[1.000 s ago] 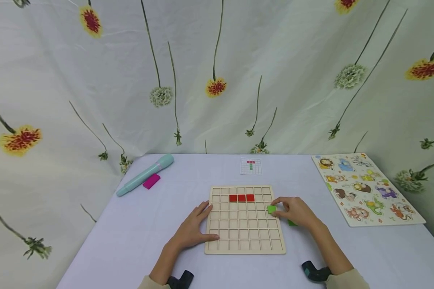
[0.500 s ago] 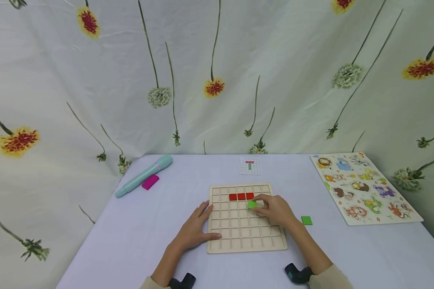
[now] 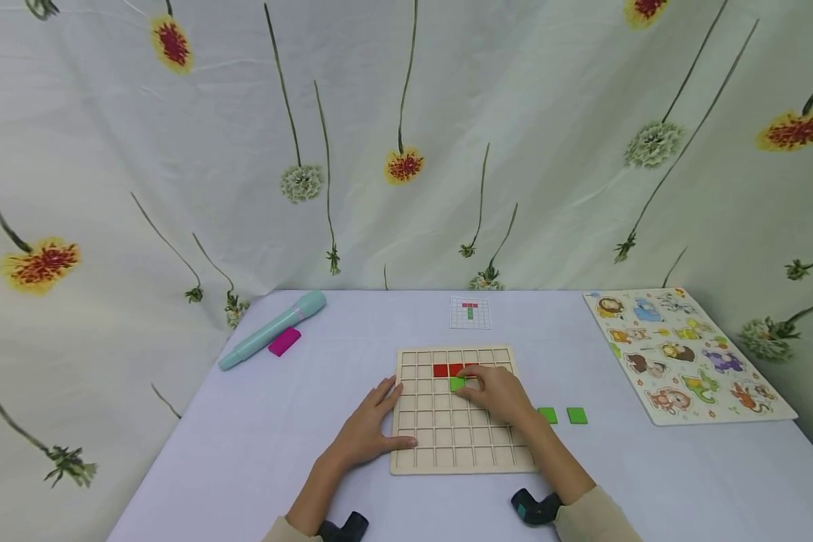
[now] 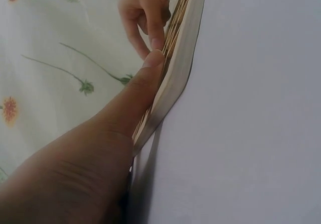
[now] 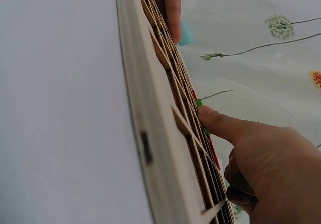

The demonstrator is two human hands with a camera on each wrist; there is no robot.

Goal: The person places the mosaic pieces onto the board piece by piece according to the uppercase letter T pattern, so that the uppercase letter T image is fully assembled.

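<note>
A hand pinched a green square over the wooden board.
The right hand held the green square between thumb and finger, at the spot just below the middle one of three red squares. The left hand was open, its fingers and thumb resting on the left edge of the wooden board. Two more green squares lay on the worktop, near the right arm. A small card with a red and green T lay behind the board.
</note>
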